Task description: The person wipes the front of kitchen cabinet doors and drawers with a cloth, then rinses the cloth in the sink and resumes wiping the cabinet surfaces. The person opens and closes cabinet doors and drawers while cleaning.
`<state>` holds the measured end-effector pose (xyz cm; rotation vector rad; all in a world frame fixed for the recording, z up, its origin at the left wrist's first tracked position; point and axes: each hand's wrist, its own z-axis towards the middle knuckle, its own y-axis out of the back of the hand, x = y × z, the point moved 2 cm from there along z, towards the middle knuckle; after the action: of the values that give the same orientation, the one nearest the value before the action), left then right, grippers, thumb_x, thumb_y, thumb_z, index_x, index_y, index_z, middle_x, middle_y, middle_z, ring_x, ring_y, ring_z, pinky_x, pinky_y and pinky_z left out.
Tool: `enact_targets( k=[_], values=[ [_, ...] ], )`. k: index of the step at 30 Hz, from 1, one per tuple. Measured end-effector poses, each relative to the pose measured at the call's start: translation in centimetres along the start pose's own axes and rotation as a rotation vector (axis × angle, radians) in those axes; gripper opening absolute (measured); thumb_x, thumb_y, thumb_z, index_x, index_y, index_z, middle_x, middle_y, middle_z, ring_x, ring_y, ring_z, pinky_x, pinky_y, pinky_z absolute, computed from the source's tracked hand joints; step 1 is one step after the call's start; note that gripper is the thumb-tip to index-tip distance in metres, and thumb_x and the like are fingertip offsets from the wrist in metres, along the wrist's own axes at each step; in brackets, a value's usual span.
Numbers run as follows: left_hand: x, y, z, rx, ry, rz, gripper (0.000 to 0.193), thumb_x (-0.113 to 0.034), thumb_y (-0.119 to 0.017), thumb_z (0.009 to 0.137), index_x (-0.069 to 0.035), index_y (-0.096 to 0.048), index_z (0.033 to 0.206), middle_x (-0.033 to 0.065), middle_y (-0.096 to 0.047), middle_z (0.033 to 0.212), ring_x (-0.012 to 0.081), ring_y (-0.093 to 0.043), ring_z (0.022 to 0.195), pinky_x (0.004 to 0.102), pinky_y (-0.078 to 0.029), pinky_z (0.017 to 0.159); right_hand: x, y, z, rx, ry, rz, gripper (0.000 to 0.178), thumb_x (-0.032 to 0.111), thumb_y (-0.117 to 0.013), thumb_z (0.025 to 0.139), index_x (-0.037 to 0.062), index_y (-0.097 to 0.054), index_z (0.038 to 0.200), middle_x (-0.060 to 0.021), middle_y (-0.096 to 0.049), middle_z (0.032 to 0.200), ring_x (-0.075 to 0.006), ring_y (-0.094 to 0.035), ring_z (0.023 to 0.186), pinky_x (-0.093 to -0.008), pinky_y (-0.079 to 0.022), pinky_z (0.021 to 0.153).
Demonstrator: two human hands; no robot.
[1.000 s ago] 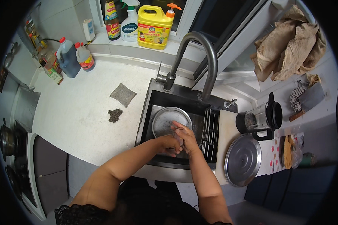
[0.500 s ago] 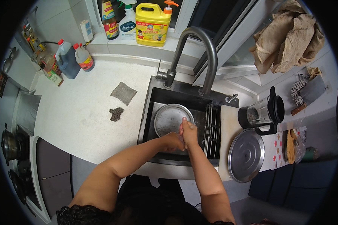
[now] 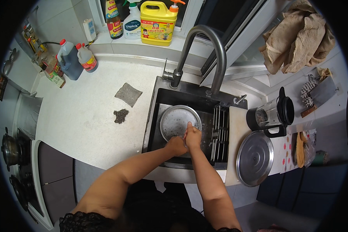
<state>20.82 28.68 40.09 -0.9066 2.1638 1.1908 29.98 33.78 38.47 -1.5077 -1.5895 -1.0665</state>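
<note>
Over the near part of the dark sink (image 3: 153,112), my two hands are pressed together. My left hand (image 3: 176,146) is closed, its fingers meeting the other hand. My right hand (image 3: 193,137) is also closed, thumb lying on top and pointing away from me. Whatever is between them, if anything, is hidden. Just beyond and partly beneath the hands, a round metal pan (image 3: 178,119) lies in the sink with water drops in it. A metal drying rack (image 3: 219,133) stands along the sink's right side. Above, the grey tap (image 3: 220,50) arches over the basin.
On the left counter lie a grey scouring pad (image 3: 128,94) and a steel wool scrubber (image 3: 120,116). To the right are a round metal lid (image 3: 255,158) and a blender jug (image 3: 270,115). A yellow detergent bottle (image 3: 157,27) and a spray bottle (image 3: 132,23) stand on the sill.
My hands stay pressed together over the sink, with only a slight shift of the fingers. The whole view has moved a little.
</note>
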Motion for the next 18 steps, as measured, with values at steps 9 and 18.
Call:
enact_targets(
  k=[9,18],
  values=[
    [0.1,-0.2,-0.3,-0.025,0.090,-0.044,0.041,-0.034,-0.062,0.080,0.004,-0.069,0.097,0.0268,-0.068,0.103,0.0403,-0.065,0.104,0.0464,-0.051,0.091,-1.2,-0.1,0.4,-0.069,0.048,-0.121,0.050,0.034,-0.058,0.099,0.0063,-0.052,0.057,-0.0035,-0.050,0.047,-0.0123,-0.044,0.038,-0.0295,-0.035,0.038],
    [2.5,-0.7,1.5,0.435,0.016,-0.679,0.044,-0.036,-0.069,0.079,-0.001,-0.061,0.105,0.0144,-0.067,0.100,0.0282,-0.066,0.089,0.0386,-0.053,0.074,-1.5,2.7,0.6,0.170,-0.014,0.258,0.023,0.021,-0.066,0.094,0.0103,-0.052,0.079,-0.0050,-0.061,0.074,-0.0139,-0.059,0.060,-0.0274,-0.046,0.049]
  ],
)
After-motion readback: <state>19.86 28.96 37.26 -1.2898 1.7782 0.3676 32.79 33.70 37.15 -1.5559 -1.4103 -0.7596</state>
